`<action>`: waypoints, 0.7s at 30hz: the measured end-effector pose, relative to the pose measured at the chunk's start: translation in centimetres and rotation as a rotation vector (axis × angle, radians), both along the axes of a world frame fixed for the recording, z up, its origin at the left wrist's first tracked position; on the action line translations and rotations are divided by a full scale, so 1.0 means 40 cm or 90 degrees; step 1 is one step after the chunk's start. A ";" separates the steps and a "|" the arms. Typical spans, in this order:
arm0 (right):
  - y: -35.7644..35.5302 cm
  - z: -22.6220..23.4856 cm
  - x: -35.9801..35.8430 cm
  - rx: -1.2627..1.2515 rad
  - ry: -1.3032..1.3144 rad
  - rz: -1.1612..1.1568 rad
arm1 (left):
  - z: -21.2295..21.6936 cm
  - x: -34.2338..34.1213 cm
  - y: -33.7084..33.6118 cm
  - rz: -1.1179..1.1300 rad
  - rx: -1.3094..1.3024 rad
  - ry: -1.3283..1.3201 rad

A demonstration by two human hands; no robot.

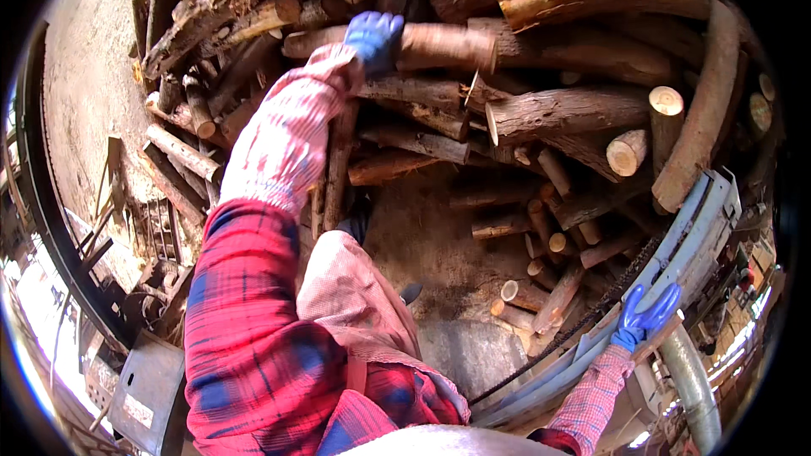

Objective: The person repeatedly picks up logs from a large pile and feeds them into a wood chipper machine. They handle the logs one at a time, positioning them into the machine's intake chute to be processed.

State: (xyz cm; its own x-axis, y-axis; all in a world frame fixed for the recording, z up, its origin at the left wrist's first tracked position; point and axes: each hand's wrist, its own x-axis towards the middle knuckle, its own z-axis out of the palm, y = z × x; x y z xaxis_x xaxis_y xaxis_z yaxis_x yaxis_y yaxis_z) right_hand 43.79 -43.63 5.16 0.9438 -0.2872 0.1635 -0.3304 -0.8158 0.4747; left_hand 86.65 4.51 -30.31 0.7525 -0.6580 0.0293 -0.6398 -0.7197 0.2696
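Note:
My left hand point(374, 39), in a blue glove, reaches out to the woodpile with its fingers wrapped round a log point(448, 47). The log lies crosswise at the top of the view, its bark brown and its right end a little blurred. At the lower right, my right hand point(647, 317), also gloved in blue, is beside a long grey-blue metal rail point(583, 355). Its fingers are stretched out and apart. A pale piece of wood point(666, 333) shows just under that hand; whether the hand touches it I cannot tell.
Cut logs point(574, 114) are heaped across the far side and right. A long curved log point(708, 110) leans by the rail's far end. A dark chain point(549, 346) runs along the rail. At the lower left stands a grey metal box point(145, 384); a round metal pipe point(691, 384) is at lower right.

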 end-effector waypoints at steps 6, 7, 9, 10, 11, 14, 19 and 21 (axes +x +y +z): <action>0.021 -0.036 0.000 0.014 -0.068 -0.067 | 0.256 -0.337 0.116 -0.335 0.004 0.015; 0.084 -0.067 0.035 0.232 -0.170 -0.081 | 0.287 -0.396 0.113 -0.380 -0.018 -0.009; 0.331 -0.002 0.169 0.579 -0.200 -0.115 | 0.427 -0.502 0.079 -0.423 -0.135 0.037; 0.404 -0.101 0.098 0.720 -0.234 -0.081 | 0.465 -0.547 0.048 -0.461 -0.158 0.015; 0.515 -0.113 0.082 0.780 -0.125 -0.128 | 0.500 -0.593 0.028 -0.476 -0.157 0.005; 0.679 -0.124 -0.011 1.699 0.083 -0.412 | 0.624 -0.723 -0.064 -0.470 -0.186 0.000; 0.602 -0.103 -0.171 1.932 0.112 -0.522 | 0.767 -0.893 -0.193 -0.403 -0.157 -0.017; 0.513 0.000 -0.219 1.758 0.076 -0.376 | 0.868 -0.945 -0.282 -0.340 -0.174 -0.081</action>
